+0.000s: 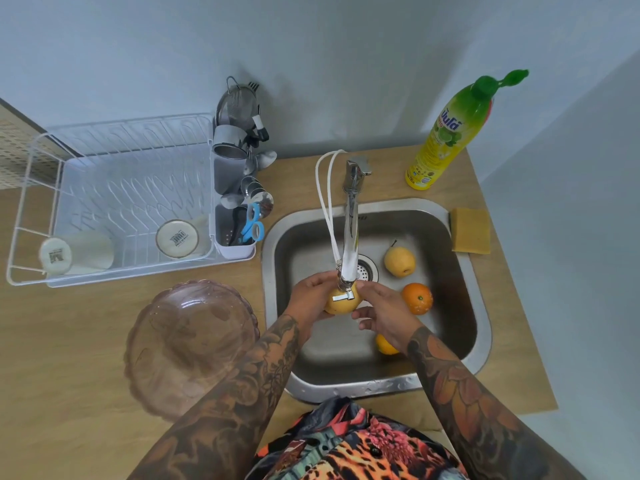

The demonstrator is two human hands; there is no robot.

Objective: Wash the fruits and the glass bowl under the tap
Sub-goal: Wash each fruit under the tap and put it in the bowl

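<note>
While the left hand [310, 297] curls round a round yellow fruit [341, 303] beneath the chrome tap [349, 237], the right hand [381, 315] touches it with loosely bent fingers. Beside the steel sink [481, 306], a pinkish scalloped glass bowl [190, 344] sits on the wooden counter [69, 375].

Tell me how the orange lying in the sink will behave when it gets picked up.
The orange is round and lies loose on the sink's smooth steel, so a nudge would probably roll it. Its firm-looking peel should hold shape; any wetness could make it slippery.
</note>
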